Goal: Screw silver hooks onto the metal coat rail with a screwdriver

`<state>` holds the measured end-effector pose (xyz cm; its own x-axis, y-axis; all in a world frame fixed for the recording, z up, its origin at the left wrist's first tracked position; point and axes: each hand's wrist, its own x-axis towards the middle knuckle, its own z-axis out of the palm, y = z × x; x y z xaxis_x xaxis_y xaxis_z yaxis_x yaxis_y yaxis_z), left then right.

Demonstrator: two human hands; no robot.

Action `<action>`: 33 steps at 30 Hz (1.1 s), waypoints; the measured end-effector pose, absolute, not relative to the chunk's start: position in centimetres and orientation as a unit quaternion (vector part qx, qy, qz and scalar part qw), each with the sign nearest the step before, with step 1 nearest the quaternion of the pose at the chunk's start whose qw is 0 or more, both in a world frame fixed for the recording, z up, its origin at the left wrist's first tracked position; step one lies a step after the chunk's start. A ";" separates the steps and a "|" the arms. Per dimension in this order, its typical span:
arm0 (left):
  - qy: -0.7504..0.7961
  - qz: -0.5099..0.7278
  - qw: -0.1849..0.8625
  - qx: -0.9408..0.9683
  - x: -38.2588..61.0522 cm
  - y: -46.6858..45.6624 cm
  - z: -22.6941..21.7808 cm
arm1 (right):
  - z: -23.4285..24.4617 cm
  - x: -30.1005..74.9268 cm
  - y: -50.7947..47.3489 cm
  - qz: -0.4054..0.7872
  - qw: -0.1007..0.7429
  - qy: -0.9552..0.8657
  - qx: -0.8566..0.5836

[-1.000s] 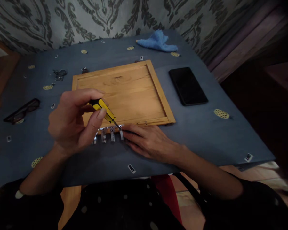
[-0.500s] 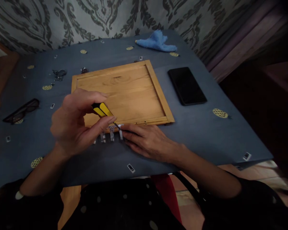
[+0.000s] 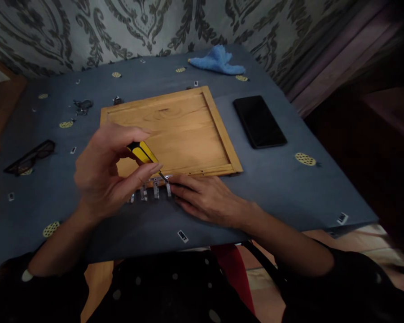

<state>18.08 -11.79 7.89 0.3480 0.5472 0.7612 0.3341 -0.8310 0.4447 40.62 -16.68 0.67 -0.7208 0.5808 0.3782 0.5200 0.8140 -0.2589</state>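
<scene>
My left hand (image 3: 109, 166) is closed around the yellow-and-black handle of a screwdriver (image 3: 142, 151), pinched between thumb and fingers. Its thin shaft slants down to the right, with the tip at the rightmost of several small shiny metal hooks (image 3: 169, 188). These hooks line the near edge of a framed wooden panel (image 3: 164, 130) lying flat on the table. My right hand (image 3: 208, 197) rests low beside that edge, fingers together, fingertips pressed at the rightmost hook. Its thumb is hidden. Small dark holes show in the edge just right of the hooks.
The table wears a blue-grey cloth (image 3: 272, 188) with a pineapple print. A black phone (image 3: 260, 121) lies right of the panel, a blue cloth (image 3: 218, 60) behind it. Dark-framed glasses (image 3: 32, 157) and a small metal cluster (image 3: 83, 106) lie at left. A patterned curtain (image 3: 148, 22) hangs behind.
The view has shifted very slightly. Both hands keep their places at the hook, and the screwdriver stays at nearly the same slant.
</scene>
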 end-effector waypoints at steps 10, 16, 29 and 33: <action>0.286 0.511 0.202 0.785 18.3 -12.3 8.0 | 1.0 40.5 -16.7 0.068 0.235 -0.924 -0.295; 0.258 0.514 0.125 0.808 18.0 -11.7 7.8 | 0.9 40.6 -16.6 0.068 0.249 -0.923 -0.286; 0.283 0.507 0.169 0.797 18.1 -12.0 8.0 | 0.9 40.6 -16.6 0.088 0.241 -0.922 -0.289; 0.264 0.506 0.131 0.811 18.0 -11.6 8.0 | 0.9 40.6 -16.6 0.086 0.239 -0.923 -0.290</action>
<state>18.05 -11.59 7.97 0.3487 0.5609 0.7508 0.2955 -0.8261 0.4799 40.61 -16.64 0.86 -0.7174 0.5761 0.3917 0.4937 0.8171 -0.2975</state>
